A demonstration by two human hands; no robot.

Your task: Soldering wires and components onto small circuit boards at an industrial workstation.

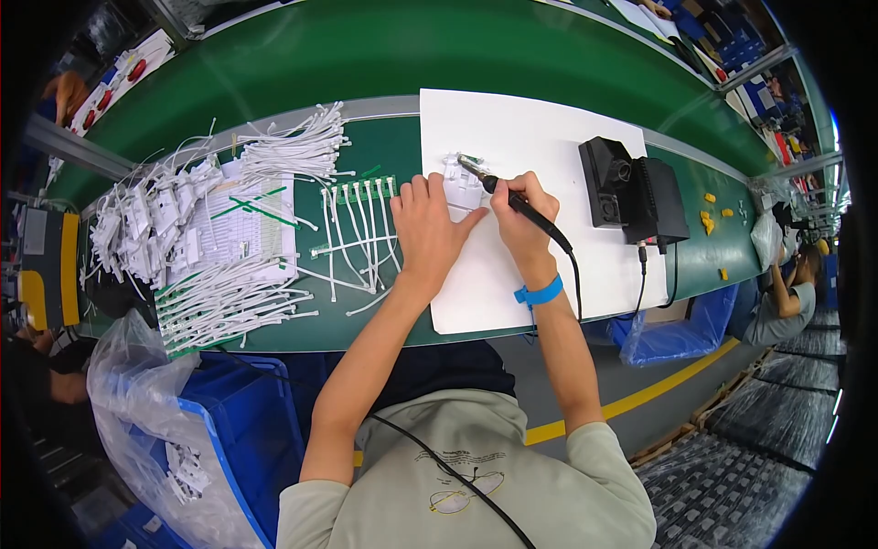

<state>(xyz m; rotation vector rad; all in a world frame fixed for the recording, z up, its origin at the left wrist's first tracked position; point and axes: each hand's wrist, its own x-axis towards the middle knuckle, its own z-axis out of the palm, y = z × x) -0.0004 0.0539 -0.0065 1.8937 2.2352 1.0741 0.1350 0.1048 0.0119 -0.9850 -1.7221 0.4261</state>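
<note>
My right hand [526, 220] grips a soldering iron [490, 179] with a black cord. Its tip meets the far end of a small white plastic part [463, 188] lying on a white sheet [549, 265]. My left hand [428, 233] rests at the sheet's left side, its index finger along the part's left edge and its thumb at the near edge, steadying it. The small details at the iron's tip are too fine to make out. Just left of this hand, white cable leads [370, 233] run from a green circuit-board strip [361, 190].
Bundles of white leads [229, 302] and a heap of white plastic parts [151, 224] cover the left of the bench. A black soldering station [657, 201] stands at right, with yellow bits [708, 222] beyond. Below left is a blue bin [242, 393]. A person [788, 302] sits far right.
</note>
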